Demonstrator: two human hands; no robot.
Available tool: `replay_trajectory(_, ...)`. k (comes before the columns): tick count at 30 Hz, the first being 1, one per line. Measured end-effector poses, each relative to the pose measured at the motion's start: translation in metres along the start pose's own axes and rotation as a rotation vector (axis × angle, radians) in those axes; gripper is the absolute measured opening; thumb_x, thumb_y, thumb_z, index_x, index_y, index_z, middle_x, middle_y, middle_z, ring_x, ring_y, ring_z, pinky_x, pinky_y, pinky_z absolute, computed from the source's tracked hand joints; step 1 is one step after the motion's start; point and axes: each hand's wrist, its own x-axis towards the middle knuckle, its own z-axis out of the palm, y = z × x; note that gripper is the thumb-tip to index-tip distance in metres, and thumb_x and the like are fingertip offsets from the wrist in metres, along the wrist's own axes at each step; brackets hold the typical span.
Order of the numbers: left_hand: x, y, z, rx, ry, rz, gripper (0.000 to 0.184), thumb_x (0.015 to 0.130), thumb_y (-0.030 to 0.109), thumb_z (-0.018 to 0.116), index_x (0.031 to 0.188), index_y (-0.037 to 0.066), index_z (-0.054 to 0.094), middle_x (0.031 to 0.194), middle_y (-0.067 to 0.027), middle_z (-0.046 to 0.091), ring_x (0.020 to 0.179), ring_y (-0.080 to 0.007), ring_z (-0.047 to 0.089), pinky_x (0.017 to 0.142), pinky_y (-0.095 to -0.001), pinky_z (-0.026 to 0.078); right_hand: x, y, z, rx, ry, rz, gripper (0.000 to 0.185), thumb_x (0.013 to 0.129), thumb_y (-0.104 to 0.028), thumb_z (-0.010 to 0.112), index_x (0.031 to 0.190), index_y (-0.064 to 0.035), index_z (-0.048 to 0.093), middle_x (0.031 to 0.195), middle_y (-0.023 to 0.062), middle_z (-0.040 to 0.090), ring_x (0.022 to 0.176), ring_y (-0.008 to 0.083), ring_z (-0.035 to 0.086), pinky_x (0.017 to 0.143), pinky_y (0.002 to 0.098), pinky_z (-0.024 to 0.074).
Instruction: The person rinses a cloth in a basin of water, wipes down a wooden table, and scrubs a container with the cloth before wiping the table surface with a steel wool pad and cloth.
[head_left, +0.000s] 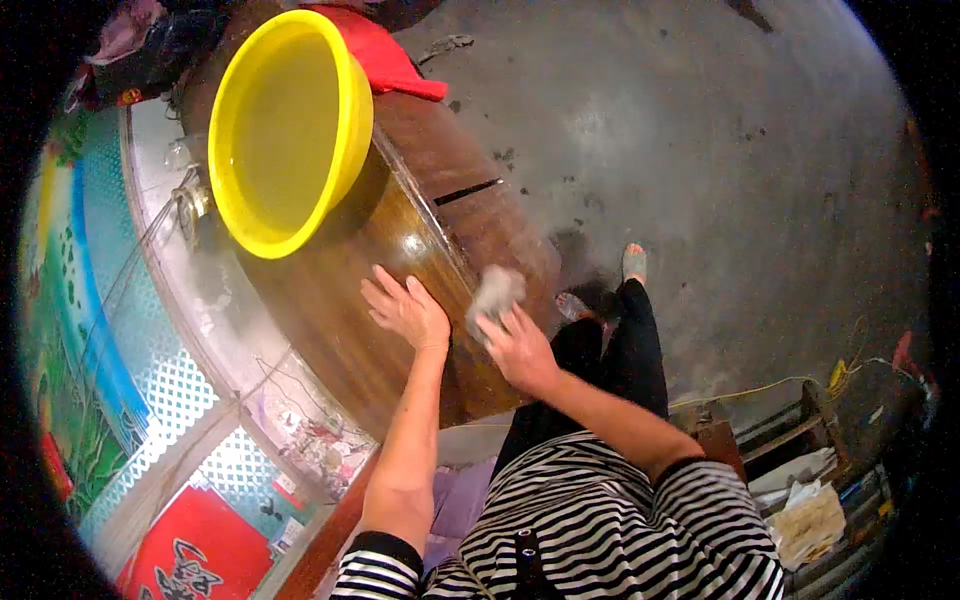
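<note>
My left hand (408,308) lies flat on the brown wooden table top (330,285), fingers spread, with nothing in it. At the table's right edge, my right hand (522,350) grips a greyish-white cloth (497,292). The cloth is crumpled and slightly blurred, and it touches the wood near the edge. Beyond my left hand stands a large yellow basin (355,150) on the table, holding cloudy liquid.
A red cloth (385,60) hangs over the table's far edge beside the basin. Cables and small clutter lie along the wall at the left. Grey floor (720,180) stretches to the right. A wooden rack (800,435) with papers stands at the lower right.
</note>
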Motion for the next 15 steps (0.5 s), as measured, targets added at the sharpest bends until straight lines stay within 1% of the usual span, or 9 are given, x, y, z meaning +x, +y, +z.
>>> replay_trajectory(1,0.000,-0.001,0.002,0.022,0.010,0.000,0.056,0.098,0.035,0.032,0.144,0.004,0.023,0.147,-0.0287,0.019,0.136,-0.0422,0.018,0.106,-0.0591,0.017,0.030,0.008,0.006,0.038,0.085,-0.027,0.051,0.083,-0.010,0.059,0.132,-0.0071,0.045,0.119,0.0229,0.049,0.111,0.0414,0.048,0.095,0.0461,0.0418)
replay_trajectory(2,0.001,-0.003,0.003,0.045,0.022,-0.004,0.055,0.098,0.035,0.033,0.144,0.005,0.024,0.147,-0.0275,0.019,0.136,-0.0414,0.020,0.106,-0.0577,0.018,0.076,0.010,0.005,0.132,0.243,-0.030,0.048,0.085,-0.010,0.056,0.131,-0.0065,0.045,0.117,0.0229,0.051,0.108,0.0415,0.050,0.095,0.0458,0.0417)
replay_trajectory(3,0.001,-0.004,0.004,0.036,0.018,0.000,0.056,0.098,0.035,0.032,0.144,0.004,0.024,0.146,-0.0286,0.019,0.136,-0.0423,0.019,0.106,-0.0586,0.017,0.121,0.007,-0.002,0.235,0.193,0.067,0.043,0.088,-0.011,0.052,0.131,-0.0063,0.045,0.118,0.0245,0.052,0.107,0.0418,0.051,0.095,0.0455,0.0417)
replay_trajectory(4,0.001,-0.003,0.003,0.028,0.015,0.004,0.056,0.098,0.036,0.030,0.144,0.003,0.024,0.146,-0.0297,0.019,0.136,-0.0432,0.018,0.105,-0.0595,0.017,0.163,0.006,-0.005,0.303,0.226,0.115,0.040,0.091,-0.013,0.049,0.131,-0.0065,0.045,0.123,0.0257,0.050,0.109,0.0416,0.051,0.094,0.0446,0.0423)
replay_trajectory(6,0.002,-0.001,0.004,0.016,0.012,0.003,0.057,0.098,0.036,0.029,0.143,0.002,0.024,0.145,-0.0307,0.019,0.135,-0.0443,0.017,0.105,-0.0603,0.016,0.239,0.008,-0.002,0.325,0.225,0.175,0.039,0.093,-0.016,0.046,0.130,-0.0062,0.046,0.126,0.0276,0.048,0.112,0.0426,0.050,0.092,0.0456,0.0433)
replay_trajectory(9,0.000,-0.003,-0.005,0.030,-0.009,-0.005,0.058,0.098,0.038,0.027,0.144,0.002,0.024,0.145,-0.0305,0.019,0.135,-0.0449,0.018,0.105,-0.0601,0.017,0.274,0.008,-0.001,0.464,0.239,0.239,0.038,0.093,-0.019,0.045,0.129,-0.0078,0.047,0.126,0.0263,0.049,0.111,0.0424,0.051,0.090,0.0464,0.0446)
replay_trajectory(11,0.004,0.003,-0.003,0.025,-0.021,-0.019,0.059,0.098,0.039,0.026,0.144,0.002,0.023,0.145,-0.0304,0.019,0.134,-0.0452,0.019,0.105,-0.0599,0.017,0.225,0.005,-0.009,0.397,0.202,0.173,0.037,0.093,-0.020,0.046,0.128,-0.0119,0.050,0.125,0.0231,0.051,0.110,0.0414,0.051,0.088,0.0470,0.0453)
replay_trajectory(13,0.001,0.000,0.000,0.011,0.000,-0.006,0.060,0.098,0.041,0.025,0.144,0.002,0.023,0.144,-0.0319,0.020,0.134,-0.0461,0.020,0.105,-0.0594,0.017,0.139,-0.006,-0.013,0.277,0.087,0.215,0.035,0.091,-0.018,0.049,0.125,-0.0141,0.054,0.122,0.0216,0.053,0.107,0.0385,0.054,0.088,0.0446,0.0463)
replay_trajectory(15,0.003,0.001,-0.001,-0.009,0.009,0.016,0.060,0.097,0.041,0.026,0.144,0.002,0.023,0.144,-0.0329,0.020,0.133,-0.0466,0.020,0.105,-0.0594,0.017,0.056,-0.015,-0.019,0.119,0.065,0.147,0.035,0.078,-0.008,0.061,0.113,-0.0126,0.062,0.116,0.0172,0.056,0.103,0.0334,0.057,0.081,0.0387,0.0502)
